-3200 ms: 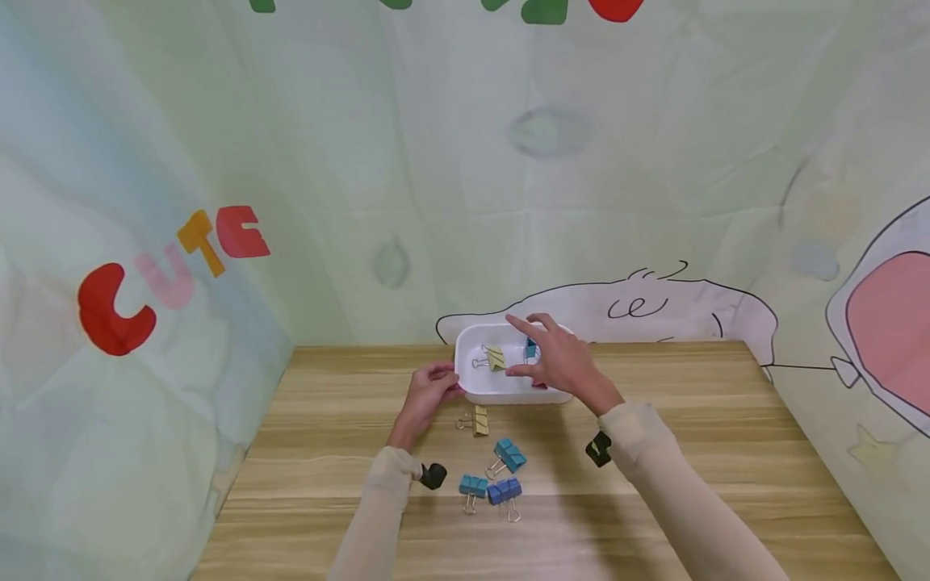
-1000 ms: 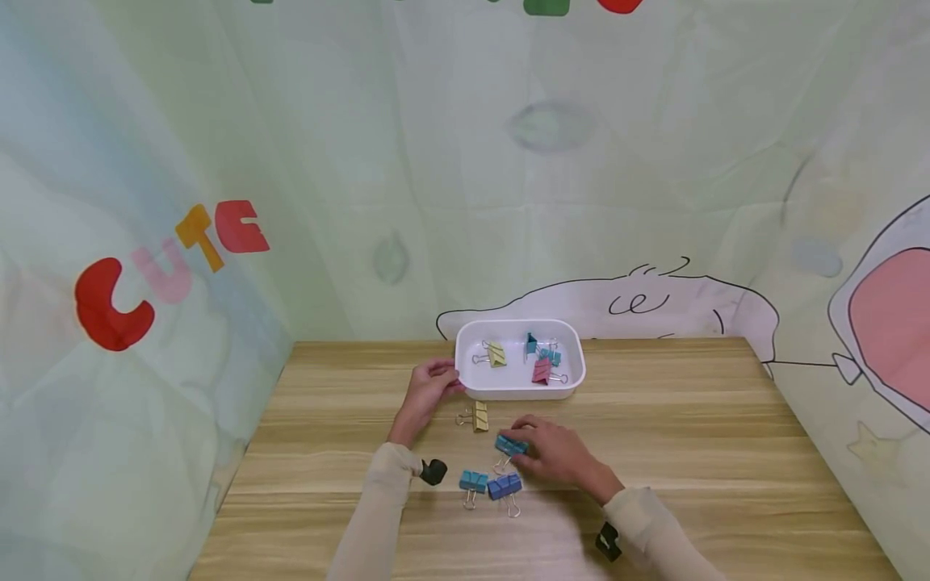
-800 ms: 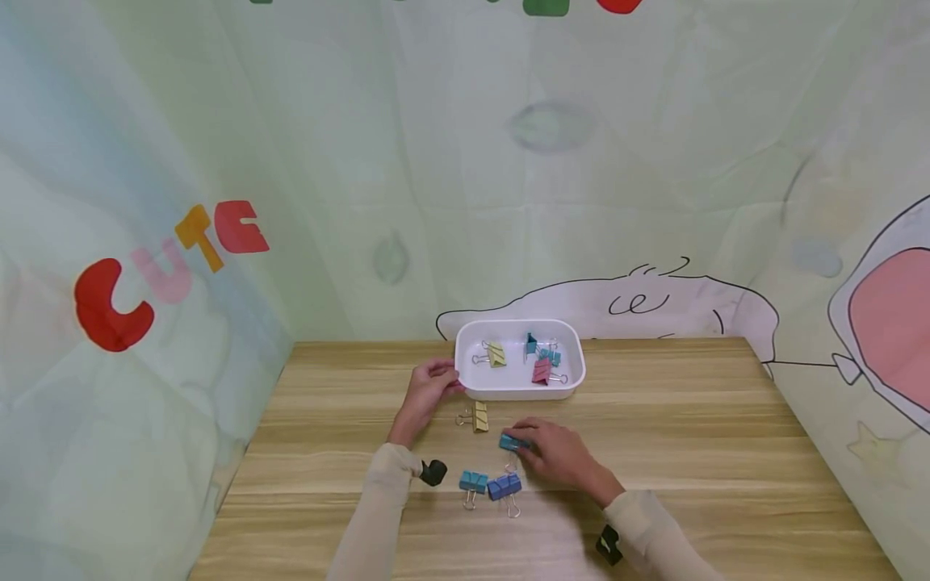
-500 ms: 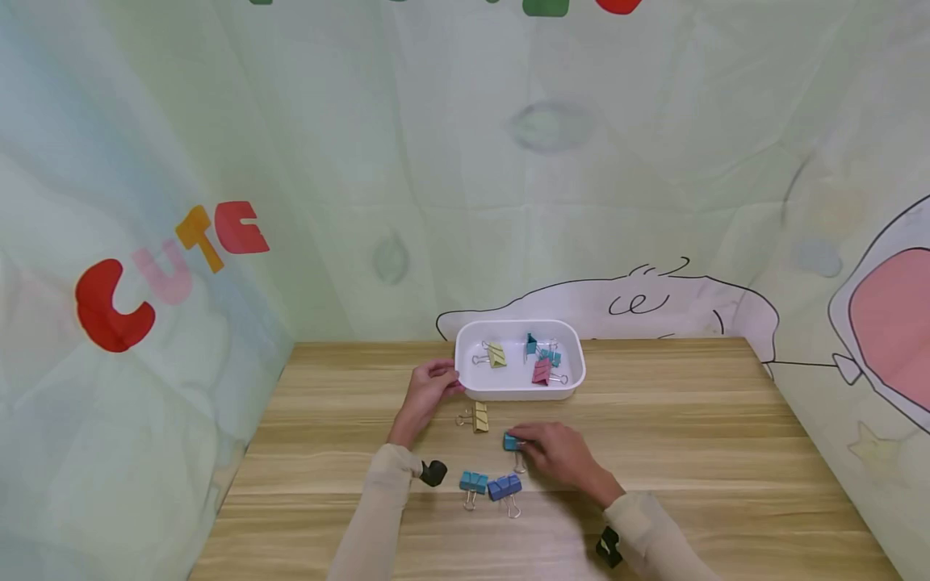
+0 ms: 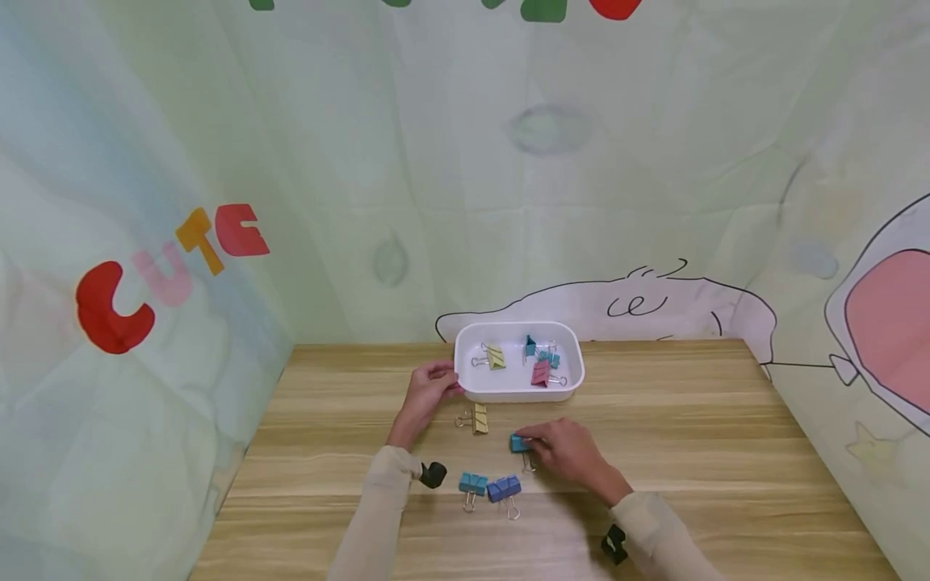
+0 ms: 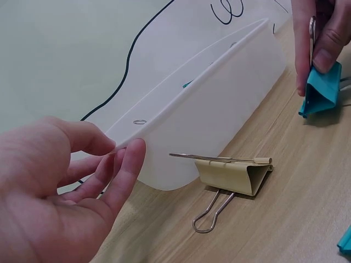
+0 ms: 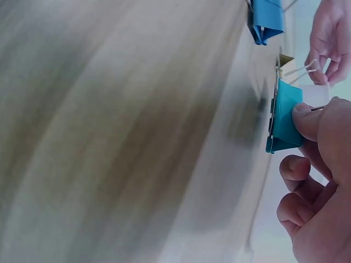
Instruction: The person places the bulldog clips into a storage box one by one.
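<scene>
A white plastic tray stands at the table's far edge. My left hand pinches its left end by the rim, thumb and fingertips on the wall in the left wrist view. In front of the tray, my right hand pinches a teal binder clip between thumb and fingers. The right wrist view shows that clip close up, its wire handles partly behind the thumb. Inside the tray lie a yellow binder clip, a pink one and two teal ones.
Just before the tray lies a pale yellow binder clip. Nearer me, another teal binder clip sits beside a blue binder clip on the wooden table. A printed cloth hangs behind the tray.
My right hand came from over the tray to the teal clip on the table, took hold of it and turned and shifted it slightly rightward. My left hand stays at the tray.
</scene>
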Demonstrator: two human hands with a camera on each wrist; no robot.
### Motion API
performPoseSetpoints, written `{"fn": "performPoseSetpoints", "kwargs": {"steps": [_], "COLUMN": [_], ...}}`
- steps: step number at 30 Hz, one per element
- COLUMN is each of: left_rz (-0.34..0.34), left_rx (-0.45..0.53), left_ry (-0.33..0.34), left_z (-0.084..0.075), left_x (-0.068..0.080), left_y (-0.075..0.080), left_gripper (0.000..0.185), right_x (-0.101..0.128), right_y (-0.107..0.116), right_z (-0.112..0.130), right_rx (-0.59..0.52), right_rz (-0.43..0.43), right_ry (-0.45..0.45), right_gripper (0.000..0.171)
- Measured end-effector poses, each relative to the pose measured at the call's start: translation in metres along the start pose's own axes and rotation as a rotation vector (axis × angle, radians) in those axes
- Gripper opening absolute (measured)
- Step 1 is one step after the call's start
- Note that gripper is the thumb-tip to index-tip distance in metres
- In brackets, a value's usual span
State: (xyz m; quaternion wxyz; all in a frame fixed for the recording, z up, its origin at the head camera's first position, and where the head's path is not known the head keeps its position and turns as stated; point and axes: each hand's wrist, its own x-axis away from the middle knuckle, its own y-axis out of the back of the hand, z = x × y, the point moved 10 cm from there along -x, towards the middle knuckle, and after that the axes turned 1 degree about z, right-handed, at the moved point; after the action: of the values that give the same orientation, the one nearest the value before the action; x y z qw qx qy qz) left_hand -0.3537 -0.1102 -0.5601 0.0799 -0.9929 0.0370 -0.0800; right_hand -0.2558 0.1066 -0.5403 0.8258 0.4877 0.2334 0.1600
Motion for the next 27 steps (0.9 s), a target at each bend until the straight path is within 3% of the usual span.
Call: {"fn": "performPoseSetpoints", "kwargs": {"steps": [12, 27], "left_rz": [-0.001, 0.019], "left_rx": [0.000, 0.005], "left_ry": [0.015, 0.010], "left_z": [0.002, 0.001], "left_x": [-0.001, 0.000], "left_y": [0.001, 0.001], "left_gripper": [0.037, 0.038], "right_x": [-0.017, -0.072], "right_y": [0.034, 0.087], "right_z": [0.010, 0.023], "right_rx": [0.070, 0.144], "right_rz": [-0.026, -0.057], "right_ry": [0.054, 0.013], "right_gripper": [0.022, 0.018]}}
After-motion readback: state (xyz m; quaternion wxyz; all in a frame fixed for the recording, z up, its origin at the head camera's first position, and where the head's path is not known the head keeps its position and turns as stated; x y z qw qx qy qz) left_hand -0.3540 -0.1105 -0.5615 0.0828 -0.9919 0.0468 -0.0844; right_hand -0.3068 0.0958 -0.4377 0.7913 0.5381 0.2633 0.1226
